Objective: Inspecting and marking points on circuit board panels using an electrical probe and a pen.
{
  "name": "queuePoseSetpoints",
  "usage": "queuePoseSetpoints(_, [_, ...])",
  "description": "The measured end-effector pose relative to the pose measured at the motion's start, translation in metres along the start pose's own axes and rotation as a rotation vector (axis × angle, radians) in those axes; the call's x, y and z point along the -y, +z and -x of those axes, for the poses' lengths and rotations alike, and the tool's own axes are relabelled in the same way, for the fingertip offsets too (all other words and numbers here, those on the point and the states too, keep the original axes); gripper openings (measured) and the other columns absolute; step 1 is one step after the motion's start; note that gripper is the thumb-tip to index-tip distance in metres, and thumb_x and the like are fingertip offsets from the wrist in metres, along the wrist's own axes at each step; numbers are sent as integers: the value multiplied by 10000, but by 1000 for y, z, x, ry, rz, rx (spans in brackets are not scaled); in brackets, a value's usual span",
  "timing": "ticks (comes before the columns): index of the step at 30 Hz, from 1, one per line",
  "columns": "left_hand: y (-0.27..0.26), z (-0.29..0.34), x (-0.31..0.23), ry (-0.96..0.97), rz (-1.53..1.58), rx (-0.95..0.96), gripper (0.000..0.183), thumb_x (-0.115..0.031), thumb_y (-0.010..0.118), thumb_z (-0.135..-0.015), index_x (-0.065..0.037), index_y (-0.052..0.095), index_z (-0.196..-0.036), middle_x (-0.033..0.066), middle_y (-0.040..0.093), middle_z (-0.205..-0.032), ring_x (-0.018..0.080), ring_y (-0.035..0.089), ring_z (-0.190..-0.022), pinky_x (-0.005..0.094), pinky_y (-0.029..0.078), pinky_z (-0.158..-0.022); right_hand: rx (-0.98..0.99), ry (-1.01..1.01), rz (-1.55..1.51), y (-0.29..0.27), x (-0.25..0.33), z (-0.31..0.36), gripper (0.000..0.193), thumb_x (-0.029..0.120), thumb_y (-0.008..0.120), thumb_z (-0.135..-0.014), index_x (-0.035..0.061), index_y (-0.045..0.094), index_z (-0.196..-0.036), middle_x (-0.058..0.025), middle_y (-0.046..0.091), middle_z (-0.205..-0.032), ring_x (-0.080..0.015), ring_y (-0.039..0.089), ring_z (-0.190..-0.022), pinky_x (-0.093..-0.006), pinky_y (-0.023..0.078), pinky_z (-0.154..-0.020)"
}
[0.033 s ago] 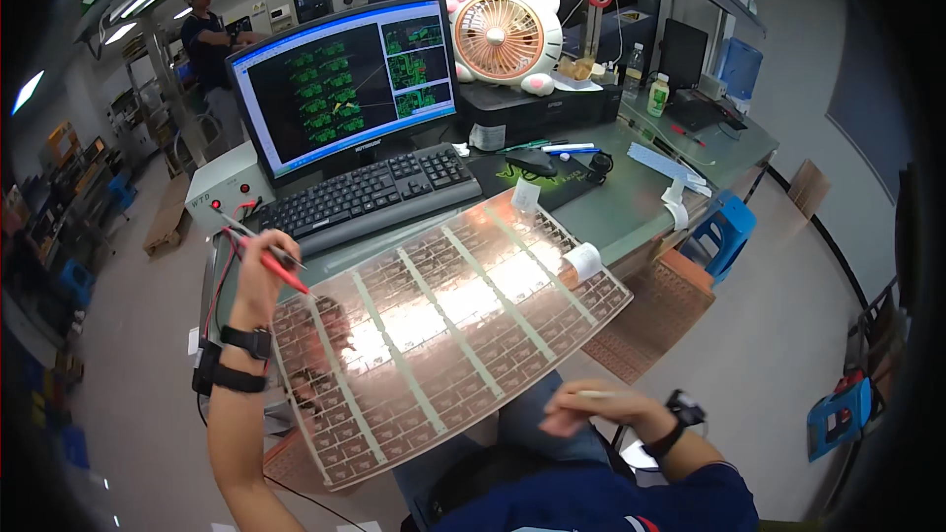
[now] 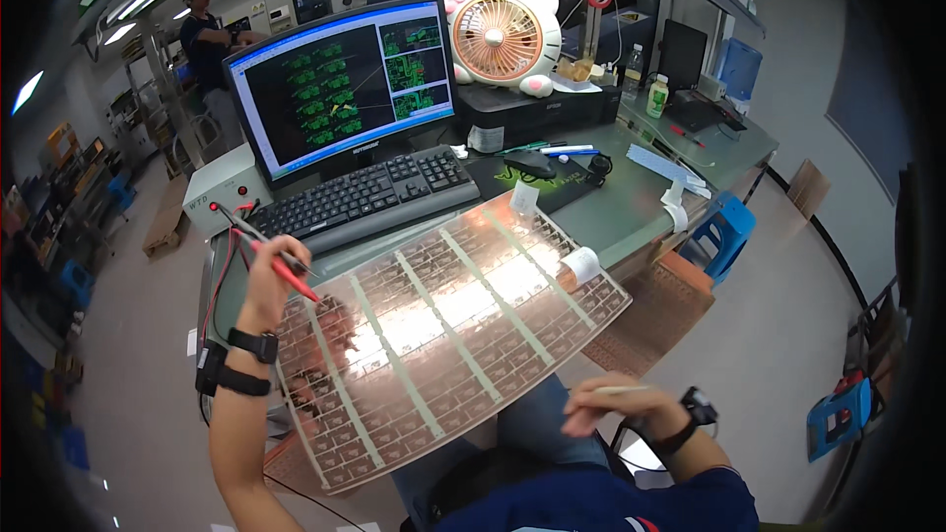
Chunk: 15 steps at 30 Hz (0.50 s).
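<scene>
My left hand (image 2: 264, 288) is closed around a red test probe (image 2: 296, 282) and a darker probe (image 2: 299, 264). The red tip points down at the upper left of a large copper-coloured circuit board panel (image 2: 419, 374); whether it touches cannot be told. Pale strips run across this panel, which lies tilted over the bench's front edge and my lap. White paper tags (image 2: 581, 264) stick to its far and right edges. My right hand (image 2: 613, 408), slightly blurred, is off the panel's near right side, its fingers closed on a thin pale stick (image 2: 623, 390).
Behind the panel stand a keyboard (image 2: 370, 187), a monitor (image 2: 330, 103) and a white instrument box (image 2: 225, 192) wired to the probes. A mouse (image 2: 530, 164), a fan (image 2: 498, 36) and a bottle (image 2: 657, 97) are farther right. A blue stool (image 2: 727, 236) and a person (image 2: 205, 44) are beyond.
My left hand, with the probes, has shifted slightly right and down over the panel. My right hand has moved a little to the right and up with the pale stick.
</scene>
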<state>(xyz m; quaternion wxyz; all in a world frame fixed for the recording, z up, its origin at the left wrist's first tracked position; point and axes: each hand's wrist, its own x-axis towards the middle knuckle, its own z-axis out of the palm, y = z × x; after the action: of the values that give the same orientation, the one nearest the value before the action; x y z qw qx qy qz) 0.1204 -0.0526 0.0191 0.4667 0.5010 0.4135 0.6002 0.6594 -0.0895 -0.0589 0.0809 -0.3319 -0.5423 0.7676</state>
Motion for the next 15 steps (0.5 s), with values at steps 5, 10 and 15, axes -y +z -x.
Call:
queuePoseSetpoints(5, [55,-31,55,-151,-74,48,393,-346,394,-994,-46,588,-829,44,599,-773,132,555,-742,264,458,-729,-350,-530,90,-63,75,50,221,203,549,-1007,-14,586,-998,-175,697,-807,-198,705,-691,-277,555,-574])
queuePoseSetpoints(10, [75,-36,78,-273,-41,36,392,-343,399,-999,-40,567,-814,69,590,-736,201,607,-717,335,518,-709,-665,-688,545,-128,149,-47,271,222,658,-947,27,617,-1131,-63,675,-888,-132,668,-799,-241,516,-650])
queuePoseSetpoints(15, [71,-31,84,-268,49,-9,393,-376,438,-992,-50,542,-800,73,558,-716,215,623,-713,352,528,-666,-716,-493,936,-172,165,-172,608,248,824,-786,10,573,-1285,-158,713,-1045,-219,701,-933,-338,551,-798])
